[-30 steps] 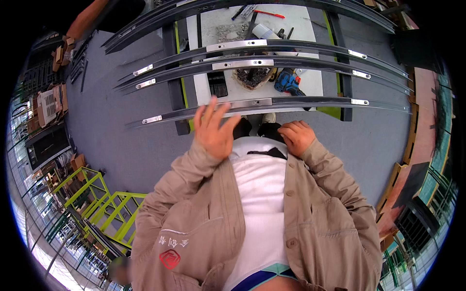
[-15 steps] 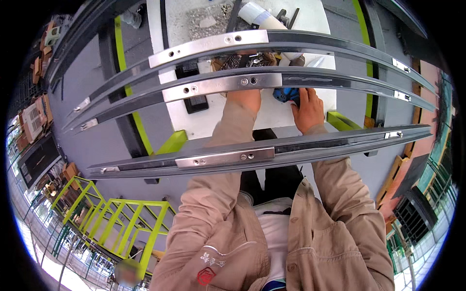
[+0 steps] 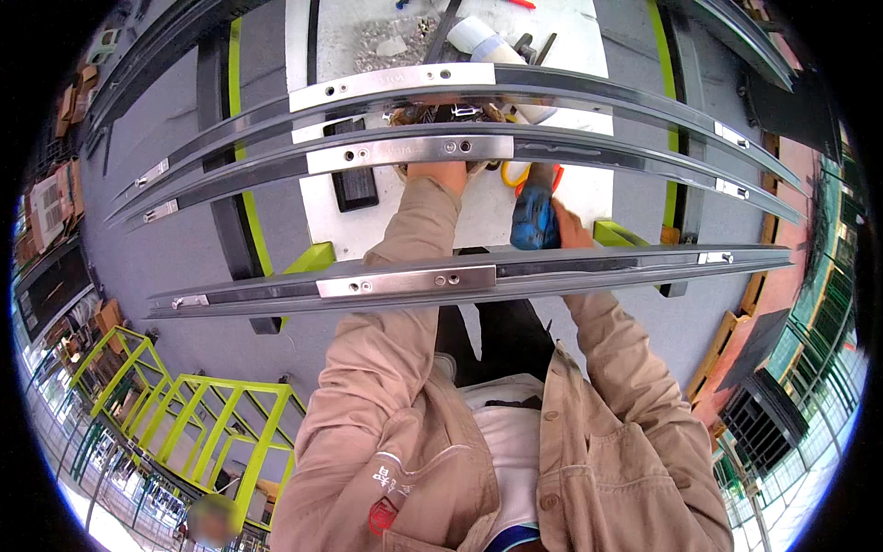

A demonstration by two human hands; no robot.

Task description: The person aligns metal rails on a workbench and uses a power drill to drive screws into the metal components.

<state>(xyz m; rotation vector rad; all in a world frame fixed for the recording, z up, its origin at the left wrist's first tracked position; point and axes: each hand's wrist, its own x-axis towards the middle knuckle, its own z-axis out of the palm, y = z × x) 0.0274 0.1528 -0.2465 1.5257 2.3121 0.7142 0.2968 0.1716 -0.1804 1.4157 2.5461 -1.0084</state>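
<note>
Three long dark-grey metal profiles cross in front of me: the far profile [image 3: 589, 87], the middle profile [image 3: 598, 153] and the near profile [image 3: 589, 267]. Each carries a silver plate with holes near its middle, such as the near plate [image 3: 406, 281]. Below the middle profile, my left hand [image 3: 437, 175] reaches into a basket [image 3: 401, 116] of small metal parts; its fingers are hidden by the profile. My right hand [image 3: 574, 228] is wrapped round a blue-and-black power drill [image 3: 532, 219], held between the middle and near profiles.
Under the profiles stands a white tabletop [image 3: 340, 225] with a dark flat tray [image 3: 357, 189], a white cylinder [image 3: 476, 39], a bag of small parts [image 3: 395, 41] and yellow and red loop handles [image 3: 511, 175]. A lime-green frame [image 3: 216, 414] stands at lower left.
My right hand has lifted the drill and drawn it toward me, uncovering the yellow and red handles. My left hand stays at the basket. The whole view has shifted slightly.
</note>
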